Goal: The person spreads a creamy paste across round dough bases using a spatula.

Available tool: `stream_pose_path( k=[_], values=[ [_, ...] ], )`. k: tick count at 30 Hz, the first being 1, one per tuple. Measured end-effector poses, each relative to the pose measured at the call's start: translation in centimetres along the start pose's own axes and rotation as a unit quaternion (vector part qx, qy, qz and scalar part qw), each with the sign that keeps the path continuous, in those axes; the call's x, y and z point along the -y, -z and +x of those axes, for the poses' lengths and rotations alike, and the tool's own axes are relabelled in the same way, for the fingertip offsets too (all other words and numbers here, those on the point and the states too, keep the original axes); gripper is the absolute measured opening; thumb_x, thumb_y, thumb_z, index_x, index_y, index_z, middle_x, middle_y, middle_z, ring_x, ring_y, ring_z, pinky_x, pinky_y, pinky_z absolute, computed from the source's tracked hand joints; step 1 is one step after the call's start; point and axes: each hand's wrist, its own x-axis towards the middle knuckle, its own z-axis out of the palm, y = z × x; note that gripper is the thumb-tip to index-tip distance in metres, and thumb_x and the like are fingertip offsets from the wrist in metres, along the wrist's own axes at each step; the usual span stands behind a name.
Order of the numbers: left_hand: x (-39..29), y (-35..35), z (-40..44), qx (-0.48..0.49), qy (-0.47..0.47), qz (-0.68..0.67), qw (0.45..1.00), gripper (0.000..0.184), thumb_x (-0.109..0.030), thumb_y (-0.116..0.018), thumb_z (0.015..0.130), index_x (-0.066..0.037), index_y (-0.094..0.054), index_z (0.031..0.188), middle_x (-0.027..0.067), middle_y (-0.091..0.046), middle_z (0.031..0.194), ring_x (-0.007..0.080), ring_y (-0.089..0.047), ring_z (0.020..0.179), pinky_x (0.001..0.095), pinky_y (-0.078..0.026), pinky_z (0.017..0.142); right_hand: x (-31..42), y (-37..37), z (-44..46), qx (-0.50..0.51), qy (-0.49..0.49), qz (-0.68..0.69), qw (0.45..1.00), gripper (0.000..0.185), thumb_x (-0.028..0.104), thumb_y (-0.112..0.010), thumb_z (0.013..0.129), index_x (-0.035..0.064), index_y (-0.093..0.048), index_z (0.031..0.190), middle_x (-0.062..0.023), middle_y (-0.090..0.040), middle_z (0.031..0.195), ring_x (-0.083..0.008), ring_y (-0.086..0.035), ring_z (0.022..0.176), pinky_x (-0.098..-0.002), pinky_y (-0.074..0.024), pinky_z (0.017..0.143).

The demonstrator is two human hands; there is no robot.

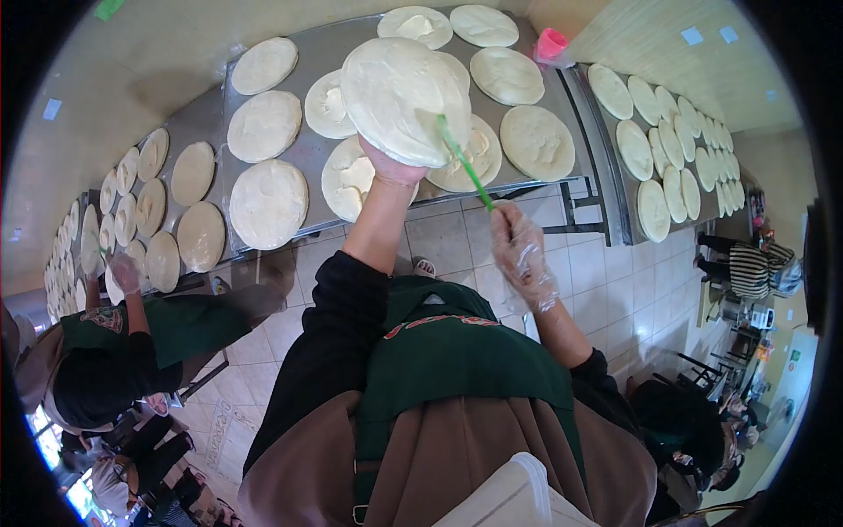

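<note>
My left hand (392, 165) holds up a large flat round of dough (395, 88) from below, its fingers mostly hidden under it. A pale, creamy spread covers the top of this round. In a clear plastic glove, my right hand (523, 255) is closed around the handle of a green spatula (474, 176). The spatula's tip rests on the right side of the coated surface. Beneath and behind the held piece, a dough round with a dollop of cream (351, 180) and others like it lie on the metal table (320, 48).
More dough rounds cover a second table (632, 220) to the right and the left stretch of tables. A pink cup-like item (551, 44) sits at the back right corner. At left a co-worker's gloved hand (125, 274) reaches over the dough. Other people are farther back.
</note>
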Motion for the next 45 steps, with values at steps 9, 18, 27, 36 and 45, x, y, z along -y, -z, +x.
stream_pose_path(
  k=[9,18,27,36,45],
  values=[
    [1.0,3.1,0.2,-0.1,-0.009,0.03,0.995,0.064,-0.057,-0.041,0.086,-0.016,-0.039,0.136,0.0088,-0.045,0.135,0.0313,-0.043,0.124,0.0518,-0.034,0.104,3.7,0.5,-0.5,0.067,0.101,0.037,0.992,0.01,0.011,-0.052,0.09,0.0056,-0.054,0.098,-0.0212,-0.058,0.074,-0.0406,-0.058,0.071,-0.0464,-0.0442,0.06],
    [-1.3,1.4,0.4,0.041,0.018,-0.091,0.995,0.064,-0.054,-0.04,0.088,-0.014,-0.038,0.137,0.0121,-0.039,0.141,0.036,-0.035,0.13,0.0557,-0.028,0.107,-2.4,2.7,2.4,-0.063,-0.054,0.027,0.996,0.01,0.012,-0.053,0.091,0.0029,-0.058,0.093,-0.0128,-0.052,0.065,-0.0185,-0.048,0.057,-0.0324,-0.0413,0.055],
    [-0.6,0.9,1.2,0.036,0.036,-0.094,0.994,0.066,-0.056,-0.042,0.086,-0.015,-0.037,0.138,0.0115,-0.04,0.14,0.0355,-0.036,0.129,0.0541,-0.029,0.106,-6.0,1.1,2.8,-0.046,-0.02,0.105,0.993,0.01,0.009,-0.052,0.091,0.002,-0.058,0.094,-0.0084,-0.05,0.066,-0.0137,-0.046,0.058,-0.0294,-0.0404,0.055],
    [0.5,2.1,1.4,0.06,0.037,-0.164,0.984,0.065,-0.056,-0.04,0.087,-0.014,-0.04,0.135,0.013,-0.042,0.138,0.036,-0.036,0.129,0.0555,-0.027,0.107,-2.5,-1.8,-0.8,-0.008,0.063,0.09,0.994,0.012,0.007,-0.052,0.089,0.0025,-0.058,0.099,-0.016,-0.056,0.068,-0.0289,-0.056,0.059,-0.0373,-0.0441,0.057],
    [-1.1,1.7,0.4,0.05,0.013,-0.119,0.992,0.068,-0.058,-0.042,0.085,-0.014,-0.038,0.137,0.0121,-0.04,0.139,0.0354,-0.036,0.129,0.0554,-0.028,0.106,-2.4,-0.8,-0.6,-0.016,-0.01,0.06,0.998,0.012,0.009,-0.052,0.089,0.0038,-0.055,0.1,-0.0203,-0.059,0.076,-0.0363,-0.058,0.067,-0.0408,-0.0444,0.059]
  ],
)
